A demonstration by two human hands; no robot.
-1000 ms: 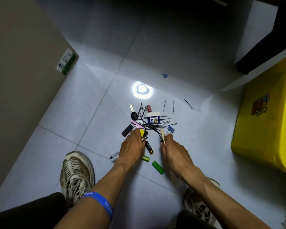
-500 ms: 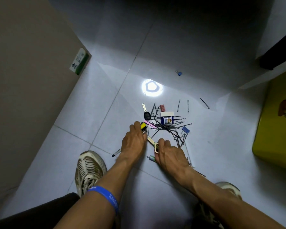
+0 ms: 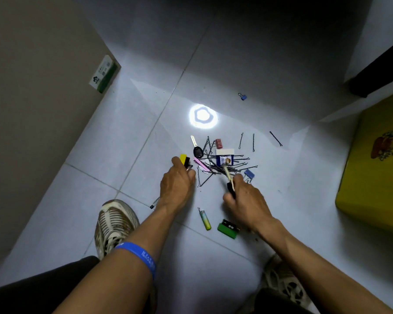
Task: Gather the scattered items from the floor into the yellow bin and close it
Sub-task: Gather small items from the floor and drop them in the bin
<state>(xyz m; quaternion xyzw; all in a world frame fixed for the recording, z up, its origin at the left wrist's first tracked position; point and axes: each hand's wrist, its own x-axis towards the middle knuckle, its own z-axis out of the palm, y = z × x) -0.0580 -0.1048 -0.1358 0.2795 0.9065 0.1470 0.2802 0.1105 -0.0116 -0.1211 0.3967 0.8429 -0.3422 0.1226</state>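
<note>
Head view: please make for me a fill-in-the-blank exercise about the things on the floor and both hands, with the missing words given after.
1. The lighter lying between the two forearms is yellow and ____.
2. The bin at the right edge is ____.
3. The car key lies on the ____ side of the hairpin pile.
4. The lone binder clip beyond the light reflection is ____.

Missing words: green; yellow; left; blue

Glossy tile floor point(image 3: 247, 71) — thin metal hairpins point(image 3: 234, 164), seemingly smooth plastic yellow bin point(image 3: 372, 177).
</note>
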